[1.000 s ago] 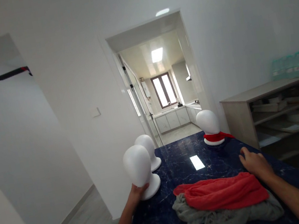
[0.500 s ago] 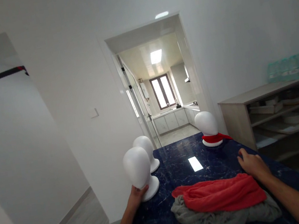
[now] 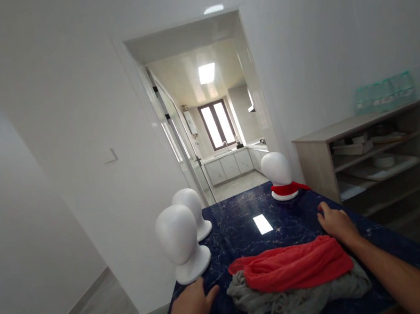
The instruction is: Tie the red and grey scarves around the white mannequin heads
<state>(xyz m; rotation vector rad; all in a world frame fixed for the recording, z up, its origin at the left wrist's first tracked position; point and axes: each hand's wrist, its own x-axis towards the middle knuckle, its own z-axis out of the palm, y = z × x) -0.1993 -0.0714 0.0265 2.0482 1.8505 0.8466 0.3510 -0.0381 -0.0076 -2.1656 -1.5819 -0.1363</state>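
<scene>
My left hand (image 3: 191,307) is just in front of the base of the nearer white mannequin head (image 3: 178,235), thumb spread from the fingers and nothing held. Behind that head stands a second white mannequin head (image 3: 191,206), partly hidden by it. My right hand (image 3: 337,222) hovers over or rests on the right part of the table, fingers loosely bent and empty; contact with the tabletop is unclear. Between my forearms lies a folded red scarf (image 3: 294,265) on top of a crumpled grey scarf (image 3: 305,307).
A third mannequin head (image 3: 276,168) stands at the table's far right, a dark red cloth (image 3: 285,189) around its neck. The table (image 3: 233,223) is glossy dark blue. Right of it is a shelf unit (image 3: 317,165) with bottles (image 3: 384,95) on top. Beyond the doorway lies a kitchen.
My left hand has let go of the nearer mannequin head's neck and drawn back toward me. The head stays upright. The view has shifted slightly; my right hand is nearly unchanged.
</scene>
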